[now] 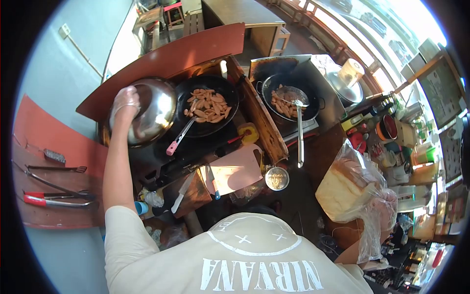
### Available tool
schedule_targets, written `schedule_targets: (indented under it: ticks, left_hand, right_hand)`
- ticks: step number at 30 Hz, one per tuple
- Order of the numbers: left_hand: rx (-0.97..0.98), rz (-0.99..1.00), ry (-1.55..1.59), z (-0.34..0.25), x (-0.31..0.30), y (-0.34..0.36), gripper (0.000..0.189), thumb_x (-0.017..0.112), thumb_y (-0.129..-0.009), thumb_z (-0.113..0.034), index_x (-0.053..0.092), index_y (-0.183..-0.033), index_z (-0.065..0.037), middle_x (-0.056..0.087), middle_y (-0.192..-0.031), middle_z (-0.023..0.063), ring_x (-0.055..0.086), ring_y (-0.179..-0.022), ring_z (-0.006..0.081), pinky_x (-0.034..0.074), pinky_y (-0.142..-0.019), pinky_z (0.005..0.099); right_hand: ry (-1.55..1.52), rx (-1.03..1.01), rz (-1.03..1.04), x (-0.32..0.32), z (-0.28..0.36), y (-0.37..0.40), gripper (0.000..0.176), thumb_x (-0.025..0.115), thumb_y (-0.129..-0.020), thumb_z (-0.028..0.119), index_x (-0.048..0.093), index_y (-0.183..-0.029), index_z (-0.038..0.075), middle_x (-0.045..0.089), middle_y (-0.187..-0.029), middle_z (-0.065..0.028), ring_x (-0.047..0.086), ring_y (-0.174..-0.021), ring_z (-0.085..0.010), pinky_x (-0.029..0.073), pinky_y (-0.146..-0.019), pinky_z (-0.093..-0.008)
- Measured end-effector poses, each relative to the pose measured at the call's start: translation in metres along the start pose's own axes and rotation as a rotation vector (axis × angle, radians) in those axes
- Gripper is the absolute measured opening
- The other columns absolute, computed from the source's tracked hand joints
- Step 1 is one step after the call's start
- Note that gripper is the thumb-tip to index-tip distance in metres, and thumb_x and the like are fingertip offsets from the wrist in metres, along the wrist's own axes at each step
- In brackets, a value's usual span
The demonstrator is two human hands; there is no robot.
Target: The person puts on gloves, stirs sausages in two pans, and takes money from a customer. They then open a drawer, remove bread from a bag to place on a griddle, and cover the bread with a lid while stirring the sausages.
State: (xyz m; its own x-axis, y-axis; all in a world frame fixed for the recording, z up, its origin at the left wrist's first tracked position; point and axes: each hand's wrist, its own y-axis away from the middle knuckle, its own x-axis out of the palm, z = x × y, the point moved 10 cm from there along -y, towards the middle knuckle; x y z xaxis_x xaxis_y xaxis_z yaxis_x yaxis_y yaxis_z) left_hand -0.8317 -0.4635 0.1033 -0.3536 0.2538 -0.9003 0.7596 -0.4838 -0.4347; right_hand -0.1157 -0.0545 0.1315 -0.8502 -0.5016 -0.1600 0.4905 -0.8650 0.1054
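L hand point(125, 102), gloved, fingers curled over the top-left edge of the steel lid point(155, 111), just left of the black pan point(234, 98) of sausages point(208, 107). R hand point(384, 208) is low and well apart at right, fingers prob. pinching the bread bag point(348, 188), though the plastic blurs them. L hand is nearer the pan.

Hard daylight comes from the windows point(391, 29) at the upper right, blown out to white, and brightens the bread bag point(347, 186) — the lower middle sits in deep shadow. The steel lid point(152, 110) shows soft glare, and the fisheye lens bends straight edges, blurs detail toward the rim and frames everything in black.
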Motion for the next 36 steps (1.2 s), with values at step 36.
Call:
schedule_targets:
  ticks: [36]
  left_hand:
    - [0.533,0.198,0.914,-0.458,-0.061,0.158,0.019,0.062,-0.088,-0.021,0.069,-0.093,-0.004,0.068,-0.081,0.0148,0.066,-0.075,0.0308,0.053,-0.071,0.0426]
  right_hand:
    - [-0.354,0.198,-0.094,-0.071,-0.099,-0.030,0.025,0.067,-0.079,0.001,0.054,-0.099,0.004,0.060,-0.076,-0.0105,0.061,-0.063,-0.0198,0.051,-0.056,-0.0321]
